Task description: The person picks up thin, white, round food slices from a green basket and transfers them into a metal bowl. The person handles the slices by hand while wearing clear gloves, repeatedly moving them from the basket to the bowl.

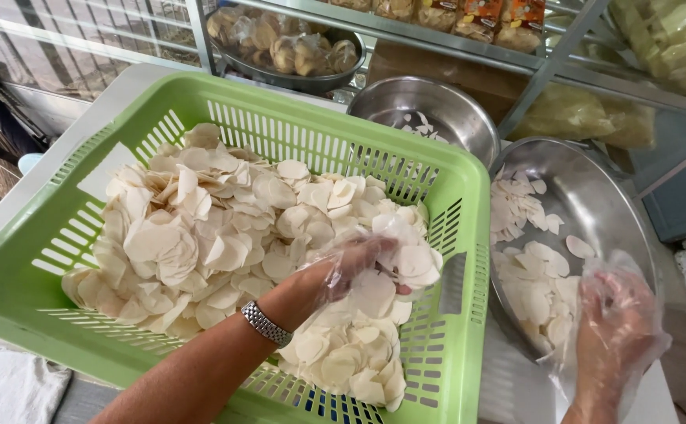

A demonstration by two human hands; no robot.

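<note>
A heap of thin, pale, round raw cracker chips (225, 235) fills a green slotted plastic basket (453, 330) on the desk. The left hand (351, 267), in a clear plastic glove with a metal-link watch (266, 323) at the wrist, has its grip closed on a bunch of chips at the heap's right side. The gloved right hand (616, 318) rests loosely unclenched over more chips lying in a wide steel basin (602, 196) just beside the basket. A smaller steel bowl (425, 106) stands behind.
</note>
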